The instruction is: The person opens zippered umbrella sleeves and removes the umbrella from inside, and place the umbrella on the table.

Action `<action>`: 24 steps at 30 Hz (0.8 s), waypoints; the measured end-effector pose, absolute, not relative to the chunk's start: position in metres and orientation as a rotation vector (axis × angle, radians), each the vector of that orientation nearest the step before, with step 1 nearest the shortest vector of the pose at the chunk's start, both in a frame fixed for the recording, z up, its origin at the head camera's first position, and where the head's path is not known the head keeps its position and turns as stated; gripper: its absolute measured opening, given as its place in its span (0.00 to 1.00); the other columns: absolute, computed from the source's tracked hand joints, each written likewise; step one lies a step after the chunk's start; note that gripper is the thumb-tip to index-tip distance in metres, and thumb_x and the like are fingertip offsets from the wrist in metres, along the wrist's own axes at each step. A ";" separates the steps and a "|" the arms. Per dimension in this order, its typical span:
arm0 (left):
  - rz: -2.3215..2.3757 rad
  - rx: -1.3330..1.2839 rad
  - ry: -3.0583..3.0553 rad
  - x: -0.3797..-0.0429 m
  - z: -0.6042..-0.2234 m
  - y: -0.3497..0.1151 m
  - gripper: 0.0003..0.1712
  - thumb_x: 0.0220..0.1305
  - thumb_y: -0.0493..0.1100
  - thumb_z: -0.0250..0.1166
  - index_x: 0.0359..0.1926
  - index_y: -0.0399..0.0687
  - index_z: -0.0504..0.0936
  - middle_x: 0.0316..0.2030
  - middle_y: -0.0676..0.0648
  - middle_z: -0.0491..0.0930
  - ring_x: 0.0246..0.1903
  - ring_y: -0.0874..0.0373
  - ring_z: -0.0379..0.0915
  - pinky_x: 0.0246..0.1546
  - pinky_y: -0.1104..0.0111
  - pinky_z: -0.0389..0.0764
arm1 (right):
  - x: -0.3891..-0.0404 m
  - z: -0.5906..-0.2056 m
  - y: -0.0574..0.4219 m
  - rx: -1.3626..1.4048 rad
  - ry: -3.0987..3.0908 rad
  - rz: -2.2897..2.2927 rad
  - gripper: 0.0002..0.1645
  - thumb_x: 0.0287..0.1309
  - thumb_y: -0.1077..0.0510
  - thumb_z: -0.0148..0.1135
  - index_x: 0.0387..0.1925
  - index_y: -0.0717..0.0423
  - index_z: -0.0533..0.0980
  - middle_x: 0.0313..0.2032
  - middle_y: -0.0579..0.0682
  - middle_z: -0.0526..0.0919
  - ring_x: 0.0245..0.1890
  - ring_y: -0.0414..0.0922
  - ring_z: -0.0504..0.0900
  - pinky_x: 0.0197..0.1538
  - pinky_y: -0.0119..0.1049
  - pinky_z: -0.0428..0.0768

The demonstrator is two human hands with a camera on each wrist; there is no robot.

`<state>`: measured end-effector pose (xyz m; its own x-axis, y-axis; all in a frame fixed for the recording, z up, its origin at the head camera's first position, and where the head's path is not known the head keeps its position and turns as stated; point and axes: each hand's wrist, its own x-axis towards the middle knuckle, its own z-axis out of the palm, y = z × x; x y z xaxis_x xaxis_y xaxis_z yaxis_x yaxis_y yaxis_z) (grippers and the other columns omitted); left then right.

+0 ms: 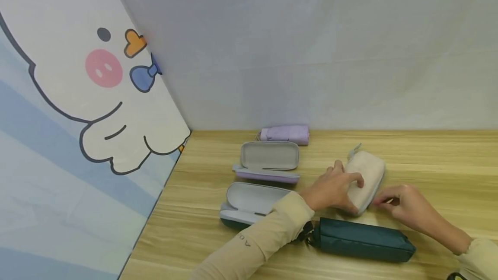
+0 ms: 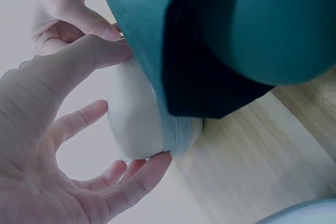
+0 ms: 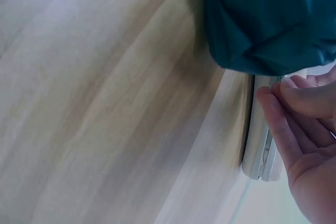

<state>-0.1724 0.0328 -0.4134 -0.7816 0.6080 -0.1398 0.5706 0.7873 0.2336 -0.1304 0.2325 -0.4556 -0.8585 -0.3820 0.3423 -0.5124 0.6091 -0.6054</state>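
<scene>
A cream zippered pouch [image 1: 366,172] with a blue-grey zipper band lies on the table. My left hand [image 1: 335,188] spans it from above, thumb at the near end and fingers toward the far side. In the left wrist view, its fingertips press the pouch [image 2: 134,111] at both ends. On the pouch's right side, my right hand [image 1: 412,211] pinches at the zipper with thumb and forefinger. Those fingers [image 3: 278,111] hide most of the zipper pull. A fabric tab [image 1: 354,151] sticks out at the pouch's far end.
Nearest me lies a dark teal folded umbrella [image 1: 362,239], right by both hands. Two hard glasses cases stand open at left: one purple and grey [image 1: 269,155], one teal and grey [image 1: 249,198], partly behind my left sleeve. Behind them is a lilac folded umbrella [image 1: 288,135] near the wall.
</scene>
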 end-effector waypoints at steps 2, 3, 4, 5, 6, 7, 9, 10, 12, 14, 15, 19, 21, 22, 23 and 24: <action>0.267 0.901 2.777 -0.173 -0.414 0.034 0.34 0.36 0.61 0.79 0.48 0.70 0.75 0.44 0.50 0.63 0.34 0.62 0.60 0.27 0.74 0.66 | -0.131 -0.458 0.233 0.744 -2.644 1.084 0.16 0.36 0.75 0.71 0.21 0.51 0.84 0.23 0.39 0.83 0.26 0.29 0.78 0.25 0.27 0.77; 0.268 0.891 2.782 -0.173 -0.414 0.034 0.34 0.36 0.61 0.79 0.48 0.70 0.75 0.45 0.50 0.63 0.34 0.62 0.61 0.27 0.74 0.66 | -0.131 -0.458 0.233 0.743 -2.640 1.087 0.16 0.36 0.75 0.71 0.20 0.51 0.84 0.23 0.38 0.83 0.26 0.29 0.78 0.25 0.26 0.76; 0.269 0.884 2.786 -0.174 -0.414 0.035 0.34 0.36 0.61 0.79 0.48 0.70 0.75 0.45 0.50 0.63 0.34 0.62 0.61 0.27 0.74 0.66 | -0.131 -0.459 0.232 0.743 -2.635 1.090 0.16 0.36 0.75 0.72 0.20 0.51 0.84 0.23 0.38 0.83 0.26 0.29 0.78 0.24 0.26 0.76; 0.269 0.880 2.791 -0.174 -0.415 0.036 0.34 0.36 0.61 0.79 0.47 0.70 0.75 0.45 0.50 0.63 0.34 0.62 0.61 0.27 0.74 0.66 | -0.131 -0.460 0.232 0.743 -2.631 1.093 0.16 0.36 0.75 0.72 0.20 0.51 0.84 0.23 0.38 0.83 0.25 0.29 0.77 0.24 0.26 0.76; 0.269 0.875 2.797 -0.174 -0.415 0.036 0.34 0.35 0.61 0.79 0.47 0.70 0.75 0.45 0.50 0.63 0.34 0.62 0.61 0.27 0.74 0.66 | -0.131 -0.461 0.232 0.742 -2.629 1.096 0.15 0.36 0.75 0.72 0.20 0.51 0.84 0.23 0.38 0.83 0.25 0.29 0.77 0.24 0.25 0.76; 0.265 0.875 2.801 -0.175 -0.416 0.037 0.34 0.35 0.62 0.79 0.47 0.69 0.75 0.45 0.50 0.63 0.34 0.62 0.61 0.27 0.74 0.66 | -0.131 -0.462 0.233 0.743 -2.627 1.100 0.15 0.36 0.75 0.72 0.20 0.51 0.84 0.23 0.38 0.83 0.25 0.29 0.77 0.24 0.25 0.75; 0.257 0.879 2.810 -0.175 -0.417 0.038 0.34 0.35 0.62 0.79 0.47 0.68 0.75 0.44 0.50 0.63 0.33 0.62 0.61 0.27 0.74 0.66 | -0.131 -0.463 0.233 0.747 -2.619 1.108 0.15 0.36 0.75 0.72 0.20 0.52 0.84 0.23 0.39 0.83 0.25 0.29 0.78 0.24 0.25 0.75; 0.251 0.883 2.815 -0.176 -0.419 0.039 0.34 0.35 0.62 0.78 0.47 0.68 0.75 0.44 0.50 0.63 0.33 0.62 0.61 0.27 0.75 0.65 | -0.132 -0.465 0.233 0.749 -2.617 1.112 0.15 0.35 0.75 0.72 0.20 0.52 0.84 0.23 0.39 0.83 0.25 0.29 0.78 0.24 0.25 0.75; 0.239 0.887 2.823 -0.177 -0.420 0.040 0.34 0.35 0.62 0.78 0.47 0.68 0.76 0.44 0.50 0.63 0.33 0.63 0.61 0.26 0.75 0.65 | -0.133 -0.466 0.234 0.753 -2.619 1.124 0.15 0.36 0.75 0.71 0.20 0.52 0.84 0.23 0.39 0.83 0.25 0.30 0.78 0.24 0.26 0.76; 0.235 0.885 2.830 -0.178 -0.422 0.042 0.34 0.35 0.63 0.78 0.47 0.67 0.76 0.43 0.50 0.64 0.33 0.62 0.62 0.26 0.75 0.65 | -0.134 -0.468 0.235 0.752 -2.623 1.137 0.15 0.36 0.75 0.71 0.21 0.52 0.84 0.23 0.39 0.83 0.25 0.30 0.78 0.24 0.27 0.76; 0.232 0.881 2.832 -0.178 -0.422 0.042 0.34 0.35 0.63 0.78 0.47 0.67 0.76 0.43 0.50 0.64 0.33 0.62 0.62 0.27 0.75 0.65 | -0.135 -0.469 0.235 0.749 -2.626 1.145 0.15 0.37 0.75 0.71 0.21 0.52 0.84 0.23 0.39 0.83 0.25 0.30 0.78 0.24 0.27 0.76; 0.224 0.856 2.838 -0.180 -0.424 0.045 0.35 0.34 0.63 0.78 0.47 0.68 0.76 0.44 0.50 0.64 0.34 0.62 0.63 0.27 0.74 0.66 | -0.136 -0.473 0.237 0.750 -2.613 1.168 0.15 0.37 0.76 0.71 0.21 0.52 0.84 0.23 0.40 0.84 0.25 0.30 0.79 0.24 0.27 0.76; 0.217 0.845 2.844 -0.181 -0.426 0.046 0.35 0.34 0.64 0.78 0.47 0.68 0.76 0.44 0.50 0.64 0.34 0.62 0.64 0.27 0.74 0.66 | -0.137 -0.475 0.237 0.753 -2.603 1.183 0.15 0.37 0.76 0.70 0.21 0.53 0.84 0.23 0.41 0.84 0.24 0.30 0.79 0.24 0.26 0.76; 0.215 0.842 2.847 -0.181 -0.427 0.047 0.35 0.34 0.64 0.78 0.47 0.68 0.76 0.44 0.50 0.64 0.34 0.62 0.64 0.27 0.74 0.66 | -0.137 -0.476 0.238 0.754 -2.600 1.188 0.15 0.37 0.76 0.70 0.21 0.53 0.84 0.23 0.42 0.84 0.24 0.30 0.79 0.24 0.26 0.76; 0.212 0.842 2.851 -0.181 -0.428 0.047 0.35 0.34 0.64 0.78 0.47 0.68 0.77 0.44 0.50 0.64 0.34 0.62 0.64 0.27 0.74 0.67 | -0.137 -0.477 0.238 0.755 -2.600 1.194 0.15 0.37 0.76 0.70 0.21 0.53 0.84 0.23 0.42 0.84 0.24 0.30 0.79 0.24 0.26 0.76; 0.210 0.839 2.856 -0.182 -0.428 0.048 0.35 0.34 0.64 0.78 0.47 0.68 0.77 0.44 0.50 0.64 0.34 0.62 0.64 0.27 0.74 0.67 | -0.137 -0.477 0.238 0.755 -2.602 1.202 0.15 0.37 0.77 0.70 0.21 0.53 0.84 0.23 0.43 0.84 0.24 0.31 0.79 0.24 0.26 0.76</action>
